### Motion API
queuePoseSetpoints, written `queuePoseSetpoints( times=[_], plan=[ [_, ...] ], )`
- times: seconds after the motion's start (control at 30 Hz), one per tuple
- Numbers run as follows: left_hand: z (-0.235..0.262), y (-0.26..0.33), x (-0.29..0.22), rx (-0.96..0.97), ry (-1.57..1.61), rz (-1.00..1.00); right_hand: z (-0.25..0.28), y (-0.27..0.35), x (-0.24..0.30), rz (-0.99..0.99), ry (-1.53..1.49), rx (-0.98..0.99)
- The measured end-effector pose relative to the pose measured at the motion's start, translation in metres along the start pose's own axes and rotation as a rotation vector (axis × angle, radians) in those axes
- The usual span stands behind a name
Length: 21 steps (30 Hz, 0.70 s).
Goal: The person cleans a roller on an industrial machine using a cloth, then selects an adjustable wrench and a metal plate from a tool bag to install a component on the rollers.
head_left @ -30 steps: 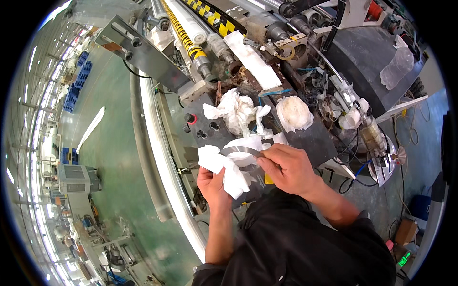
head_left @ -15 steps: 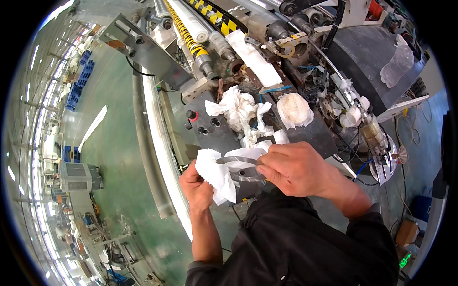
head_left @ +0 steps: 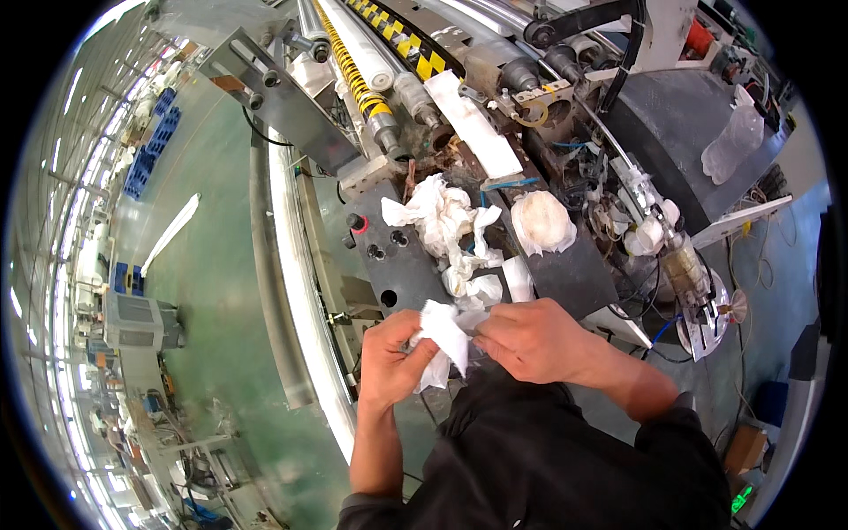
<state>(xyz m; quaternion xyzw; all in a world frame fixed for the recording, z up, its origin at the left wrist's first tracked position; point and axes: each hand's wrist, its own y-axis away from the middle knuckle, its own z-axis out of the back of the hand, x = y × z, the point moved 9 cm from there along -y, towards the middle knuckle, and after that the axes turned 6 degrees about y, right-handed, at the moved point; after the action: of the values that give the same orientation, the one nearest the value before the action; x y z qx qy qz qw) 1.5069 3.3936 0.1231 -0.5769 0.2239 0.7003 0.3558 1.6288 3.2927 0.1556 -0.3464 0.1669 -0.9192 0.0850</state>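
Observation:
My left hand [head_left: 391, 358] is closed, pinching a folded white wipe [head_left: 444, 334] whose loose end hangs between the hands. My right hand [head_left: 521, 340] faces it, fingers closed at the edge of a thin grey metal ring [head_left: 471, 321]. Most of that ring is hidden by the wipe and the fingers. Both hands are close together in front of my body, over the near end of a dark machine plate [head_left: 402, 274]. Just beyond them lies a heap of crumpled white wipes [head_left: 442, 216].
A round, whitish pad [head_left: 542, 221] rests on the plate's right part. Beside the heap stands a red-collared black knob [head_left: 357, 223]. Rollers [head_left: 358, 49] and a yellow-black striped bar [head_left: 406, 35] run away at the top. Cables and fittings [head_left: 649, 238] crowd the right.
The ring was seen face-on between my hands and is now mostly hidden. My left hand has moved right and slightly up, toward my right hand, with the wipe.

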Motion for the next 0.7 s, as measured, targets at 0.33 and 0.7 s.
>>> queuePoseSetpoints(
  times=[0.33,0.7],
  plan=[
    [-0.014,-0.009,0.011,-0.098,0.116,0.075,0.017,-0.001,-0.024,-0.202,-0.064,-0.106],
    [-0.002,0.002,0.066,-0.493,0.78,0.116,0.002,0.002,-0.04,-0.35,-0.106,-0.181]
  ],
)
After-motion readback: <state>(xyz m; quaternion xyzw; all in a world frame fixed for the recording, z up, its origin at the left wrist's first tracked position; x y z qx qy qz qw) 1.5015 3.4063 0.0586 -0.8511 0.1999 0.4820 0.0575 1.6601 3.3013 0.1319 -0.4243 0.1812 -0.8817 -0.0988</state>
